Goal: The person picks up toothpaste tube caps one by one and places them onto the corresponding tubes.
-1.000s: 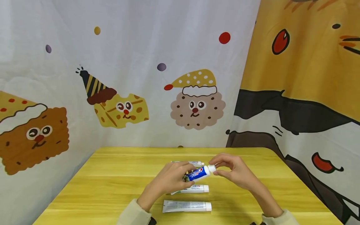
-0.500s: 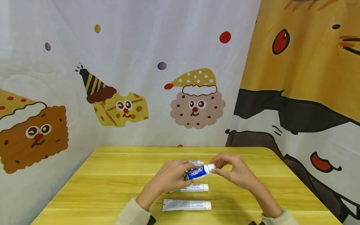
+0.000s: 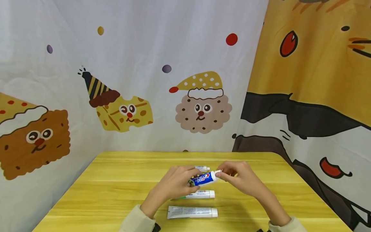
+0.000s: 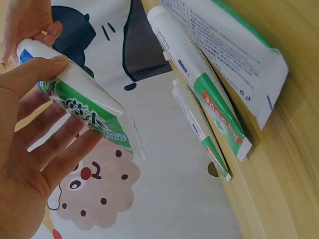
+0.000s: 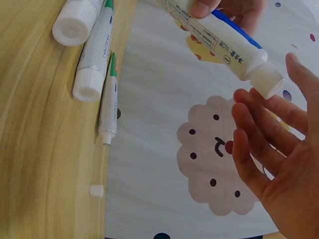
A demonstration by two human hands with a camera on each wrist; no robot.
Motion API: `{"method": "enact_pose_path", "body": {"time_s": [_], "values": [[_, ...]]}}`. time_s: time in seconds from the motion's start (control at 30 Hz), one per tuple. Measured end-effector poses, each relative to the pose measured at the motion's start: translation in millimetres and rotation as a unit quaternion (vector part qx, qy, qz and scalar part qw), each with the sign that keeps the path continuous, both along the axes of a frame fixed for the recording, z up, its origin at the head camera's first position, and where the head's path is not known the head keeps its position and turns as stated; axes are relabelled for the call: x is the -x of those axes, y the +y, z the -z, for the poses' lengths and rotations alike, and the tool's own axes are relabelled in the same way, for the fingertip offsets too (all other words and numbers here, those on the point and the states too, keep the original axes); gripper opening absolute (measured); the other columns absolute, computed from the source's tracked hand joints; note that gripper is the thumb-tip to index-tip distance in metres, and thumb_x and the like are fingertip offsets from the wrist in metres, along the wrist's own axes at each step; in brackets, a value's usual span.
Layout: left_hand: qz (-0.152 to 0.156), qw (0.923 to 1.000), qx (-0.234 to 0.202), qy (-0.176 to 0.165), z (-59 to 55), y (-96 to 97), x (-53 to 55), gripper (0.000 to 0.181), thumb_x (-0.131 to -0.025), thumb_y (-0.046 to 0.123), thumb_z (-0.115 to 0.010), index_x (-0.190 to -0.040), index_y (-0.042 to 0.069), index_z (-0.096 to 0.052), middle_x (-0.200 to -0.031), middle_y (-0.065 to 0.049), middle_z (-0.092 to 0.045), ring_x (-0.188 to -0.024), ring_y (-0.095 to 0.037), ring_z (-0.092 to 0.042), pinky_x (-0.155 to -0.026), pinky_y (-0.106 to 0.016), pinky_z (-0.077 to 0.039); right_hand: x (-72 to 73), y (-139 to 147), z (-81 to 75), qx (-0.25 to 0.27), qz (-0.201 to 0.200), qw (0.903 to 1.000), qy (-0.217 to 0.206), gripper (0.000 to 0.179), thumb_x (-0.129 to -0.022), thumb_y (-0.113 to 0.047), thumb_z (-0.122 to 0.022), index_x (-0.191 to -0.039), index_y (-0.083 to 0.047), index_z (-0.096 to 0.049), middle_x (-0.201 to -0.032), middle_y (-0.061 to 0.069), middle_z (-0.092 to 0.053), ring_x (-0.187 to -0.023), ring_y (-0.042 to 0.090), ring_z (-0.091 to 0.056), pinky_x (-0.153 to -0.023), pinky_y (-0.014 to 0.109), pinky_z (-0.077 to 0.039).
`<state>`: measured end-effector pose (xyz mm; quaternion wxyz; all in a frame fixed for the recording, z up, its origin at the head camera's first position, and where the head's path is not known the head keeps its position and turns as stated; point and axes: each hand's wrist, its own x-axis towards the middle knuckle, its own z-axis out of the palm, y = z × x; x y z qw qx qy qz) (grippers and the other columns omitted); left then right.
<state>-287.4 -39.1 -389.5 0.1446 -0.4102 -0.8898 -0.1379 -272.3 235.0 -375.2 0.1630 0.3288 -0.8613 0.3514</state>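
My left hand [image 3: 176,182] holds a blue, green and white toothpaste tube [image 3: 204,178] above the table, its cap end pointing right and slightly up. In the left wrist view, the thumb lies over the tube [image 4: 82,94] with the fingers behind it. My right hand [image 3: 240,177] is at the white cap [image 5: 267,80]. Seen from the right wrist, its fingertips are just under the cap and the thumb stands apart from it, with the fingers loosely bent. In the head view, the right thumb and fingers partly hide the cap.
On the wooden table [image 3: 116,193] lie a silver-white tube [image 3: 191,212] nearest the person, a white-green tube [image 3: 204,194] behind it, and a smaller tube [image 3: 203,168] farthest back. A small loose white cap [image 5: 96,190] lies near the smaller tube. A cartoon-printed curtain [image 3: 162,135] hangs behind.
My right hand's fingers and thumb have shifted about the cap, which they now cover more in the head view. My left hand and the tube have stayed nearly still.
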Motion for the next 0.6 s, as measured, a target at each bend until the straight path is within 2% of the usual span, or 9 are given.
{"method": "enact_pose_path", "body": {"time_s": [0.13, 0.27, 0.4, 0.6], "values": [[-0.001, 1.0, -0.002, 0.0, -0.3, -0.4, 0.4, 0.041, -0.091, 0.039, -0.079, -0.128, 0.024, -0.071, -0.112, 0.008, -0.075, -0.064, 0.004, -0.049, -0.055, -0.012, -0.04, -2.5, 1.7, -1.2, -0.006, 0.009, 0.9999, -0.002, 0.023, -0.092, -0.027, -0.079, -0.114, -0.023, -0.074, -0.091, -0.012, -0.073, -0.075, 0.0, -0.064, -0.066, 0.025, -0.058], [-0.003, 1.0, 0.0, 0.005, -0.5, -0.9, 0.6, 0.04, -0.091, 0.041, -0.078, -0.127, 0.024, -0.072, -0.114, 0.007, -0.075, -0.067, 0.004, -0.052, -0.06, -0.012, -0.043, -3.5, 4.1, -2.1, 0.01, -0.016, 0.9998, 0.012, 0.035, -0.088, -0.021, -0.083, -0.12, -0.023, -0.07, -0.108, -0.005, -0.074, -0.085, 0.004, -0.067, -0.073, 0.028, -0.06], [-0.003, 0.9999, 0.0, 0.01, -1.0, -1.3, 0.3, 0.04, -0.091, 0.041, -0.078, -0.127, 0.023, -0.072, -0.114, 0.007, -0.076, -0.071, 0.004, -0.055, -0.063, -0.011, -0.045, -4.0, 5.4, -3.3, 0.017, -0.046, 0.9983, 0.031, 0.037, -0.086, -0.01, -0.083, -0.119, -0.024, -0.07, -0.111, -0.002, -0.074, -0.088, 0.008, -0.068, -0.074, 0.03, -0.061], [-0.002, 0.9999, -0.001, 0.013, -1.7, -1.9, -0.5, 0.04, -0.091, 0.041, -0.078, -0.126, 0.023, -0.072, -0.114, 0.007, -0.075, -0.071, 0.004, -0.055, -0.062, -0.011, -0.045, -3.6, 5.1, -4.5, 0.016, -0.065, 0.9967, 0.045, 0.036, -0.086, -0.003, -0.081, -0.117, -0.019, -0.071, -0.109, -0.001, -0.074, -0.085, 0.008, -0.068, -0.072, 0.028, -0.06]]}}
